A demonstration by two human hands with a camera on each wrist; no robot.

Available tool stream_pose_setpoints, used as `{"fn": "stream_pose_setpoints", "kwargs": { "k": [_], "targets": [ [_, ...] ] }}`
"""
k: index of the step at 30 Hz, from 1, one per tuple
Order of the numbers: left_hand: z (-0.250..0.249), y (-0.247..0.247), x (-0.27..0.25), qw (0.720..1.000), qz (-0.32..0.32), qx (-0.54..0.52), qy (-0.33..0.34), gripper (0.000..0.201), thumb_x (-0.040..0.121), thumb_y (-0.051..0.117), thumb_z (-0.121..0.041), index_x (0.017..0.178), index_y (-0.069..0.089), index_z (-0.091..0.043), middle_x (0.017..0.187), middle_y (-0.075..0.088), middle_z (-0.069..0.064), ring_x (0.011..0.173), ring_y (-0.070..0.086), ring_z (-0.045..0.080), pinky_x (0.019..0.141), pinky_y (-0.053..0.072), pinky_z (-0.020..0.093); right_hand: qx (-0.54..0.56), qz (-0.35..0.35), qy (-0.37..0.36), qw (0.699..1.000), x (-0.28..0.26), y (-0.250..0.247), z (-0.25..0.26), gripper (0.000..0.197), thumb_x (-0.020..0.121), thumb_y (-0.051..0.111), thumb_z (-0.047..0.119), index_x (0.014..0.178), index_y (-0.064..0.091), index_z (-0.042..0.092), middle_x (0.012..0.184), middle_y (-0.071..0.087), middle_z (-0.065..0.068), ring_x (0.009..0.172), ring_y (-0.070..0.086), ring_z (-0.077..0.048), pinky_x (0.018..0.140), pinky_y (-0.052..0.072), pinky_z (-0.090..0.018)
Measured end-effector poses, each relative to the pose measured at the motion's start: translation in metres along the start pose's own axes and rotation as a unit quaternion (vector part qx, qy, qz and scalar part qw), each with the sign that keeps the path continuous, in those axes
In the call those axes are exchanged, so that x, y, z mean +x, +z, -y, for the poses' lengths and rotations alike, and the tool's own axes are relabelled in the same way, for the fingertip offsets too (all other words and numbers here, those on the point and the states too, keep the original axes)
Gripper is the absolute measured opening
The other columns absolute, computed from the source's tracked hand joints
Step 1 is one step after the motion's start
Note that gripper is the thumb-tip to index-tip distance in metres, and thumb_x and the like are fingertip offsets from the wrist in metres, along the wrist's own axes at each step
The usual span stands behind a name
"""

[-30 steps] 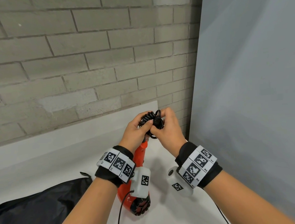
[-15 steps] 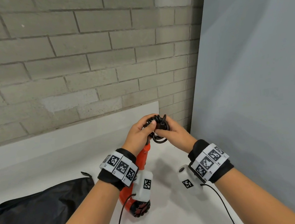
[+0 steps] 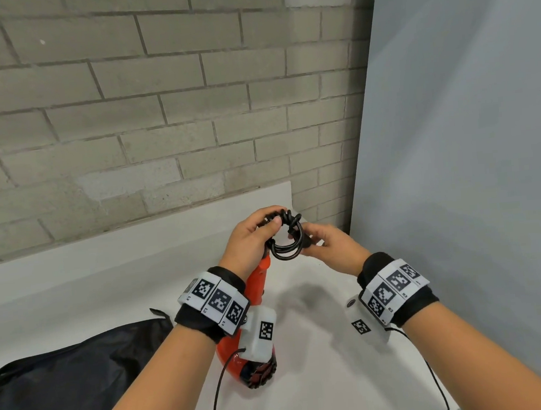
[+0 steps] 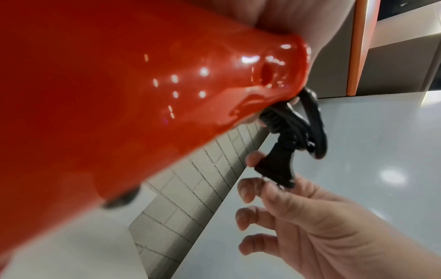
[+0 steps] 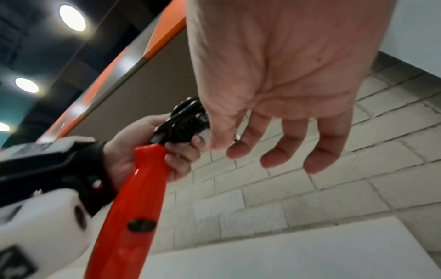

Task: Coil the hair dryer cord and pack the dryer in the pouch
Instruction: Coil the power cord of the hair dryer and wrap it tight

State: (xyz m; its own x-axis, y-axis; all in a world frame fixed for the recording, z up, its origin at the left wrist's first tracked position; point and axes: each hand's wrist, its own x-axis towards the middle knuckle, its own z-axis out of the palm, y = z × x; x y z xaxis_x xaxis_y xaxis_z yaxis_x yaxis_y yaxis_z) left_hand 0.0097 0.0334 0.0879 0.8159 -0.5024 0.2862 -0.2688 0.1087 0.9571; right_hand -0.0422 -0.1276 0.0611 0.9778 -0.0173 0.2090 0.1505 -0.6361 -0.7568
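One black pouch (image 3: 66,386) beside held dryer (image 3: 256,284).

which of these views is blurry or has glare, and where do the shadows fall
Head view: sharp, with soft shadows of the hands on the white table. Left wrist view: the red hair dryer is so close that it looks soft, with small glare spots near its handle end; the right hand is slightly blurred. Right wrist view: bright ceiling lights flare, and the wrist camera housing at lower left is smeared.

Brick wall (image 3: 156,116) and grey panel (image 3: 468,122) hem the white table (image 3: 327,379).
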Motion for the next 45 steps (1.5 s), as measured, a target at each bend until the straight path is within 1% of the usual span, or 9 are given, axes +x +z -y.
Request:
{"fn": "stream_pose_setpoints", "kwargs": {
  "k": [3,8,14,18,22,26,33,39,45],
  "targets": [
    [0.005,0.002,0.001,0.999,-0.041,-0.016,0.009,0.022,0.089,0.05,-0.005,0.107,0.062,-0.011,0.097,0.063,0.003,0.079,0.061,-0.003,0.073,0.047,0.008,-0.026,-0.045,0.061,0.997,-0.008,0.014,-0.009,0.013,0.089,0.054,0.016,0.101,0.058,0.017,0.089,0.057,0.003,0.069,0.05,-0.012,0.069,0.04,-0.024],
    [0.006,-0.001,0.002,0.997,-0.069,-0.015,0.012,0.021,0.09,0.05,-0.007,0.105,0.061,-0.016,0.105,0.062,0.006,0.095,0.059,0.017,0.09,0.047,0.028,-0.056,0.176,0.137,0.973,-0.022,0.049,0.002,0.05,0.081,0.064,0.035,0.125,0.044,0.023,0.105,0.053,0.003,0.083,0.053,-0.012,0.078,0.044,-0.023],
    [0.009,-0.004,0.0,0.996,-0.081,0.022,0.022,0.022,0.091,0.05,-0.017,0.098,0.061,-0.035,0.079,0.068,-0.017,0.072,0.057,0.013,0.059,0.047,0.018,-0.054,0.275,0.148,0.949,-0.026,0.083,0.015,0.082,0.078,0.064,0.041,0.142,0.017,0.026,0.134,0.046,-0.01,0.116,0.051,-0.024,0.102,0.042,-0.036],
    [0.003,-0.001,-0.004,0.996,-0.086,0.013,0.029,0.02,0.092,0.049,-0.015,0.106,0.059,-0.026,0.073,0.062,-0.003,0.037,0.041,0.002,0.039,0.036,0.015,-0.031,0.278,0.147,0.949,-0.029,0.094,0.02,0.089,0.073,0.063,0.039,0.143,0.011,0.024,0.132,0.052,-0.012,0.114,0.054,-0.025,0.098,0.046,-0.039],
    [0.001,0.001,-0.006,0.996,-0.075,-0.004,0.042,0.022,0.093,0.047,-0.013,0.105,0.057,-0.027,0.069,0.058,0.002,0.033,0.037,0.003,0.036,0.036,0.016,0.022,0.283,0.161,0.945,-0.031,0.1,0.022,0.085,0.082,0.059,0.014,0.145,0.002,0.019,0.093,0.055,-0.002,0.073,0.053,-0.015,0.065,0.049,-0.027],
    [0.0,0.0,-0.007,0.996,-0.073,-0.014,0.052,0.024,0.093,0.047,-0.013,0.103,0.058,-0.032,0.07,0.056,0.005,0.037,0.039,0.005,0.037,0.037,0.017,0.067,0.288,0.157,0.942,-0.036,0.103,0.027,0.082,0.087,0.057,0.013,0.144,0.0,0.024,0.126,0.049,-0.012,0.101,0.058,-0.027,0.085,0.051,-0.042],
    [-0.003,-0.003,-0.006,0.993,-0.087,-0.045,0.065,0.028,0.093,0.045,-0.015,0.097,0.058,-0.04,0.073,0.068,-0.019,0.076,0.049,0.023,0.06,0.042,0.032,0.102,0.23,0.195,0.948,-0.026,0.087,0.022,0.063,0.087,0.06,0.019,0.14,0.027,0.028,0.134,0.049,-0.001,0.107,0.05,-0.015,0.09,0.041,-0.028],
    [0.01,-0.01,-0.002,0.989,-0.106,-0.098,0.033,0.026,0.092,0.041,-0.003,0.112,0.054,-0.013,0.105,0.059,0.0,0.097,0.055,0.01,0.09,0.045,0.021,-0.041,0.119,0.231,0.965,-0.011,0.071,-0.008,0.069,0.068,0.067,0.014,0.129,0.041,0.032,0.131,0.04,-0.015,0.106,0.054,-0.036,0.095,0.047,-0.037],
    [0.045,-0.037,-0.017,0.981,-0.138,-0.045,-0.127,0.028,0.093,0.043,-0.007,0.119,0.052,-0.012,0.088,0.058,0.002,0.053,0.061,0.0,0.046,0.05,0.015,-0.212,0.088,0.264,0.937,-0.019,0.046,-0.032,0.063,0.077,0.054,0.021,0.128,0.034,0.052,0.144,0.01,-0.004,0.121,0.024,-0.047,0.107,0.029,-0.046]
  ]
}}
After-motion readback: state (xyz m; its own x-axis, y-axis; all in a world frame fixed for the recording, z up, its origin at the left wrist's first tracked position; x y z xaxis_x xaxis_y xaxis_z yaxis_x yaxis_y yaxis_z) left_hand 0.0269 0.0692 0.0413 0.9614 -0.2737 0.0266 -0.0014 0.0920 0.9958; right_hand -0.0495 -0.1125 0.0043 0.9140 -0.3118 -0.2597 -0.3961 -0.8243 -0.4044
